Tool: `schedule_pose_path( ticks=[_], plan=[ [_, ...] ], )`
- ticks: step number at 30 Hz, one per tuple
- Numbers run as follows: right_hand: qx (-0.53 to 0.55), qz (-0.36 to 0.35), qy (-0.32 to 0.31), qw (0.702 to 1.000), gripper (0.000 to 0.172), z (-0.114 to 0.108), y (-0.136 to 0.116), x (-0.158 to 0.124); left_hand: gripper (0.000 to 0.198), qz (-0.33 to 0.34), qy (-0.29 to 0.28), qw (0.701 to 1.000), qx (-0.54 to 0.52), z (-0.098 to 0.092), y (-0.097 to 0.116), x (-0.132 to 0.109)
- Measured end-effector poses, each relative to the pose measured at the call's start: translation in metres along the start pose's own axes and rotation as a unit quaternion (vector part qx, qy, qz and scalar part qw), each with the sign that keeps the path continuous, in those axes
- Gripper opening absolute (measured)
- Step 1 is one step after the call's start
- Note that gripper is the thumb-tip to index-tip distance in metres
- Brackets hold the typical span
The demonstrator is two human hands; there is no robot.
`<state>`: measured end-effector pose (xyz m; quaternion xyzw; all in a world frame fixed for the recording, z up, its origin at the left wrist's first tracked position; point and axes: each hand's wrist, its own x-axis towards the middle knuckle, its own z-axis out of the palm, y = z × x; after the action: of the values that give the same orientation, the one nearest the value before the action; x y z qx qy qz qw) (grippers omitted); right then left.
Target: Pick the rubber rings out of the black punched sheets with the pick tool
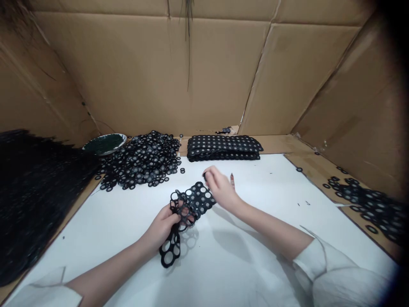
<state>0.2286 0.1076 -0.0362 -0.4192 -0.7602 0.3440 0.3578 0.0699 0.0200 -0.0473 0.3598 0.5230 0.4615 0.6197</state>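
My left hand (pixel 164 224) is closed on the near end of a black perforated sheet (pixel 202 199). Round holes run through the gripped end, and a loose strip of it hangs below my fingers. Farther along, many of the circles still hold grey-centred discs. Over the far right end of that sheet, my right hand (pixel 220 187) is pinched, with a small black piece (pixel 205 175) at the fingertips, too small to identify surely. Just right of this hand lies a small reddish-brown pointed object (pixel 232 181).
Black rings (pixel 143 160) are heaped at the back left, beside a bowl (pixel 105 144) of dark green stuff. Stacked perforated sheets (pixel 223 147) stand at the back. A black mass (pixel 41 192) fills the left side. More rings (pixel 370 204) lie right. Cardboard walls (pixel 217 72) surround the white table (pixel 255 264).
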Motion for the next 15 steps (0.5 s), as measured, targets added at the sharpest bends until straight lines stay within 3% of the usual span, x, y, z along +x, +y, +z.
schedule_pose_path(
  ticks=[5, 11, 15],
  plan=[
    [0.047, -0.024, -0.16, 0.986, 0.019, 0.032, -0.002, -0.02, 0.023, 0.004, 0.03, 1.0, 0.006, 0.0, 0.002, -0.003],
    [0.205, 0.055, -0.207, 0.955, 0.019, 0.044, 0.007, -0.029, 0.026, 0.014, 0.021, 0.999, -0.037, -0.004, -0.006, 0.0],
    [0.221, 0.08, -0.183, 0.955, 0.023, 0.041, 0.009, -0.024, 0.024, 0.01, 0.031, 0.997, -0.065, 0.0, -0.005, 0.001]
  ],
)
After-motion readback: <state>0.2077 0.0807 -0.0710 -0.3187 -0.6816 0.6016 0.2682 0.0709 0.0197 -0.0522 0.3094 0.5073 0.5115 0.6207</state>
